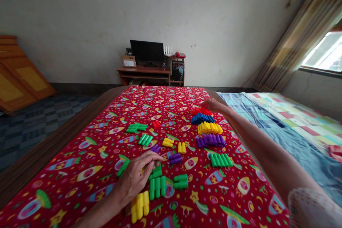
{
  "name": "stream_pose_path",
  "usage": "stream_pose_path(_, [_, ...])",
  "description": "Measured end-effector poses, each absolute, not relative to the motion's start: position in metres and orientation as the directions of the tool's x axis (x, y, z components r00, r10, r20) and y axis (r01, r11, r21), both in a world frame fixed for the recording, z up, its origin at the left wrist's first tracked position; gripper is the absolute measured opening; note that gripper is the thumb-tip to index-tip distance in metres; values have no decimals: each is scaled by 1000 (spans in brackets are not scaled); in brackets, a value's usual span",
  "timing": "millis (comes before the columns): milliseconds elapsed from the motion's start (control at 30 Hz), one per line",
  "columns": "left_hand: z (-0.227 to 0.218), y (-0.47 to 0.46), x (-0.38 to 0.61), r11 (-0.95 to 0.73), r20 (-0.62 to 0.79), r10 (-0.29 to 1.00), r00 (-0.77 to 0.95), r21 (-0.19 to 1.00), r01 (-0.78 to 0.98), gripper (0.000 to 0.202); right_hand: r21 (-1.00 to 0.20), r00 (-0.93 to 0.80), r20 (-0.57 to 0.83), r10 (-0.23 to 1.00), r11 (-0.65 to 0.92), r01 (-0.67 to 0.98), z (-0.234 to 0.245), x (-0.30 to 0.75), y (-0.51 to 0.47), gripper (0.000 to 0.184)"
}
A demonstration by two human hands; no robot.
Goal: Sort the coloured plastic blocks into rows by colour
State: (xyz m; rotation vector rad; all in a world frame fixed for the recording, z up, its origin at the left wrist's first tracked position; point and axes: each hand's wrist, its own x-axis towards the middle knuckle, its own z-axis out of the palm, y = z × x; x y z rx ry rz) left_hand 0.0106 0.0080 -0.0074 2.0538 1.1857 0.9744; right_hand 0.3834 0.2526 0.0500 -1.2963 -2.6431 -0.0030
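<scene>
My left hand [137, 175] rests near the front of a red patterned cloth [80, 156], fingers curled over green plastic tube pieces [155, 174]. More green pieces [157, 187] and yellow pieces [140, 205] lie right beside it. My right hand [213, 105] reaches far out to a row of red pieces [201, 111] and touches them. Below that row lie sorted rows: blue [202, 118], yellow [210, 128], purple [211, 140] and green [220, 159].
Loose small clusters of green [136, 127], red [156, 124], yellow [167, 142] and purple [175, 158] pieces lie scattered mid-cloth. A striped bedsheet [280, 121] lies on the right. A desk with a monitor [147, 53] stands against the far wall.
</scene>
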Motion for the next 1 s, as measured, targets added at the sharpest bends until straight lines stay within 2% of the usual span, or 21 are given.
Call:
stream_pose_path(100, [-8,8,10,-448,317,887,335,761,468,29,-88,-588,161,793,605,792,52,382,248,35])
stream_pose_path(367, [-8,9,10,-453,323,886,332,752,479,29,-98,-582,167,796,601,793,51,383,238,39])
stream_pose_path(633, [-12,10,9,-488,340,868,361,720,493,33,-105,-517,256,817,555,825,61,375,229,32])
stream_pose_path(767, [-4,13,0,-498,317,861,398,684,534,36,-146,-556,362,748,635,759,81,351,201,28])
stream_pose_path(867, [-3,15,-13,-594,273,793,545,545,591,34,-211,-636,394,664,739,640,90,315,155,25])
stream_pose_path(933, [-9,18,-20,-648,204,742,639,461,606,48,-275,-728,342,594,804,527,88,286,114,22])
stream_pose_path(1000, [-20,22,-24,-666,203,730,653,427,612,49,-317,-820,271,504,851,418,80,256,72,21])
